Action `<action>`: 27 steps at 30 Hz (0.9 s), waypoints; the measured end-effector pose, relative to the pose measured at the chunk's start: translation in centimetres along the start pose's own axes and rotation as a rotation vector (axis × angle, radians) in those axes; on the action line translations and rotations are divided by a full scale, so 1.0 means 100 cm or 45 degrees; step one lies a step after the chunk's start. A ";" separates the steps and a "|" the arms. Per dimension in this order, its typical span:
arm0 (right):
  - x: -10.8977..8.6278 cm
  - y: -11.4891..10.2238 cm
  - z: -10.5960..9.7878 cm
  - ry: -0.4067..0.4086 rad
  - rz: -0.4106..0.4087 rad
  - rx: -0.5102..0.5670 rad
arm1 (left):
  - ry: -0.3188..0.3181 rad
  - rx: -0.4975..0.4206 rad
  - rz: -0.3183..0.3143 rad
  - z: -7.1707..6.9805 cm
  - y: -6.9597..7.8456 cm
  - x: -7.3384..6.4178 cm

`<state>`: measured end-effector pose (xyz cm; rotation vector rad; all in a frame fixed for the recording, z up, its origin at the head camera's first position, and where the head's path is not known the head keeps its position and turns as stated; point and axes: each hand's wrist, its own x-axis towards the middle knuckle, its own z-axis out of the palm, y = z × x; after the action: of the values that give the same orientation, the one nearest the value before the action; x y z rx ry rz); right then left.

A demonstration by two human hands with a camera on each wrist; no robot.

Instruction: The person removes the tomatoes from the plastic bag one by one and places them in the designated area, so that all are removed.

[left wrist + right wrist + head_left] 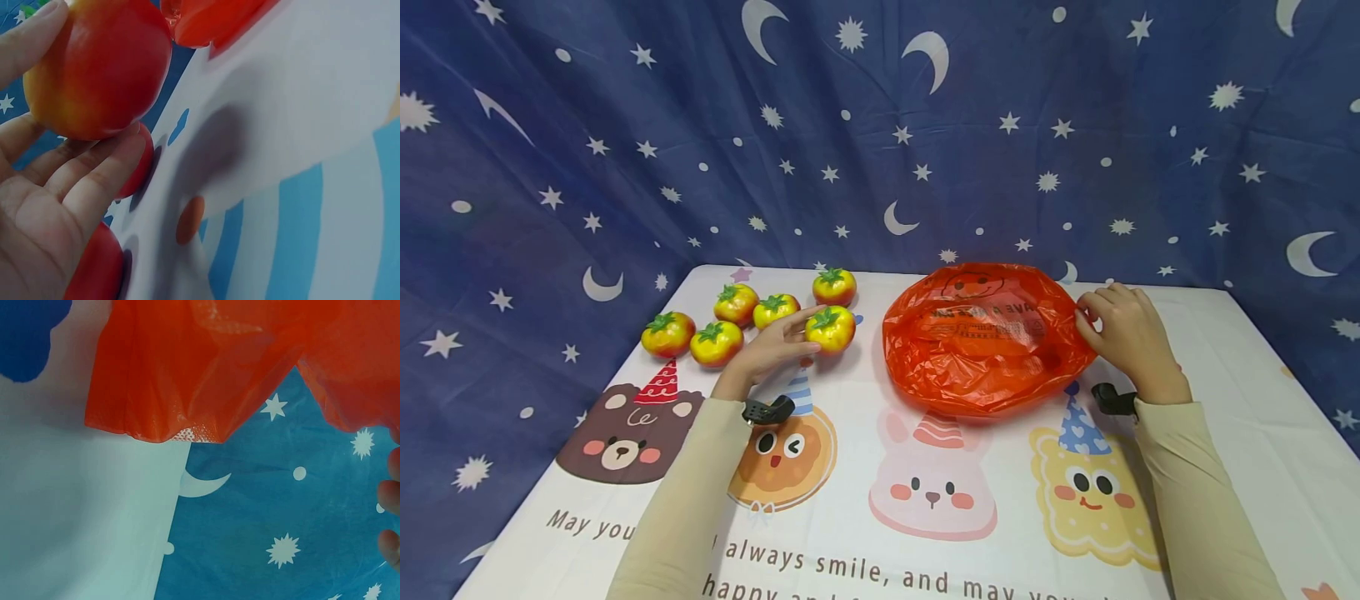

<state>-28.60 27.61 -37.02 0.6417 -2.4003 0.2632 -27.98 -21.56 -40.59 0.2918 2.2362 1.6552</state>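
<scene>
In the head view my left hand (772, 348) holds a red-and-yellow tomato (830, 330) with a green leafy top, between thumb and fingers. The left wrist view shows this tomato (103, 65) raised off the table, the thumb on one side and fingertips beneath. My right hand (1126, 329) pinches the right edge of a red plastic bag (977, 350), which lies spread out with printed lettering and a smiling face. In the right wrist view the bag (169, 369) hangs in folds, and only some fingertips (389, 497) appear at the right edge.
Several more tomatoes stand at the table's back left, among them one at the far left (668, 334) and one near the back edge (834, 287). A white cloth (842, 467) with cartoon animals covers the table. Behind hangs a blue curtain (880, 167) with moons and stars.
</scene>
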 end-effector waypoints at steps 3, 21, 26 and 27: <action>0.000 0.000 0.001 0.011 -0.011 0.002 | 0.003 0.010 0.020 -0.002 -0.001 -0.002; 0.001 0.000 0.002 0.005 -0.010 0.002 | 0.033 -0.073 -0.009 -0.011 -0.015 -0.007; 0.000 0.000 0.002 -0.005 0.000 0.000 | 0.052 -0.148 -0.047 -0.011 -0.019 -0.008; 0.000 0.000 0.002 -0.008 0.002 0.000 | 0.057 -0.156 -0.054 -0.011 -0.019 -0.008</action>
<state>-28.69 27.50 -37.13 0.6415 -2.4070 0.2620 -27.62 -23.40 -42.04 0.1774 2.1464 1.7837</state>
